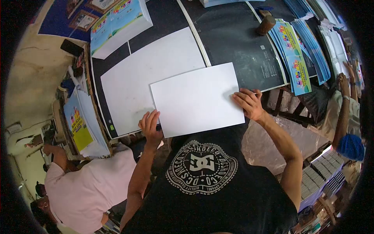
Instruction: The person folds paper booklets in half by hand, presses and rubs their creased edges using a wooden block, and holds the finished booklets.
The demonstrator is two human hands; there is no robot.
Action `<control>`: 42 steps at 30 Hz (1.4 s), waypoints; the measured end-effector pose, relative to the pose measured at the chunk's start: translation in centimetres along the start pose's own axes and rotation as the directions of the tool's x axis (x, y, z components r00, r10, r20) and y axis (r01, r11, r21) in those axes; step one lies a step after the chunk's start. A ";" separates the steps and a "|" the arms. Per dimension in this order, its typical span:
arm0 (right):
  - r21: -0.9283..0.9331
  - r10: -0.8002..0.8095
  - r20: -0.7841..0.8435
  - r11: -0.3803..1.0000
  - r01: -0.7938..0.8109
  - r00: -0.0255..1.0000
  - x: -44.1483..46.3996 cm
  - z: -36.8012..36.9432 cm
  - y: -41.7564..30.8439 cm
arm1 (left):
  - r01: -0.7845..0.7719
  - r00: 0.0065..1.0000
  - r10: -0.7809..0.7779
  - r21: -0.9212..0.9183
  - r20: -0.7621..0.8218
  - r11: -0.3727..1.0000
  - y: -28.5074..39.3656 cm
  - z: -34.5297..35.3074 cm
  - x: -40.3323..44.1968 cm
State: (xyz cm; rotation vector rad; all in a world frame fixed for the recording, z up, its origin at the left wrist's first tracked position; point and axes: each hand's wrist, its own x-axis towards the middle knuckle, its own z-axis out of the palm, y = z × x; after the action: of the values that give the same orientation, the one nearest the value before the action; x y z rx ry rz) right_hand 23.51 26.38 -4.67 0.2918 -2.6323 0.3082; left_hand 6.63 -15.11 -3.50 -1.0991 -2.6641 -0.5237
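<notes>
Sheet [196, 101], plain white, spanned between the two hands, near edge out over the black T-shirt [202, 167], right end set a little farther from the body. Left hand [150, 126] at its left edge, fingers together and lightly bent, pinching near the lower corner; thumb mostly hidden. Right hand [250, 103] higher, fingers curled over the right edge in a loose grip, elbow bent outward. Beyond the left hand, partly under the sheet, a larger white sheet [144, 78] lies flat on the black tabletop [237, 43], which is crossed by pale strips. Farther past it, a thick stack of blue printed sheets [124, 23]. Beyond the right hand, a brown wooden block [266, 25] and fanned printed strips [298, 74]. Left of the left hand, a second printed stack [82, 128] on a side shelf; behind that, a bare wall [35, 74]. Below the left hand, a person in a pale pink top [93, 183]; far right of the right hand, another person's forearm [343, 117] with a blue cuff.
</notes>
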 end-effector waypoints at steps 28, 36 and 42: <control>0.270 0.103 0.041 0.957 -0.110 0.994 1.1 -0.6 0.3 | -0.077 0.996 0.081 -0.095 0.041 0.993 -0.3 -0.8 3.4; 0.263 0.140 0.031 0.954 -0.143 0.990 1.8 -0.6 -0.4 | -0.077 0.997 0.075 -0.098 -0.017 0.992 -0.4 0.0 3.3; 0.296 0.189 0.002 0.938 -0.181 0.982 1.8 -0.6 -0.6 | -0.040 0.999 0.041 -0.099 0.009 0.994 -1.0 0.3 2.9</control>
State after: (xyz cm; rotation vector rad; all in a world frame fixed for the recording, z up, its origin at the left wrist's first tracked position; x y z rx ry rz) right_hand 22.36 25.70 -3.19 0.1335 -2.5873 0.7670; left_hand 3.90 -13.82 -3.06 -1.1841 -2.6445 -0.6503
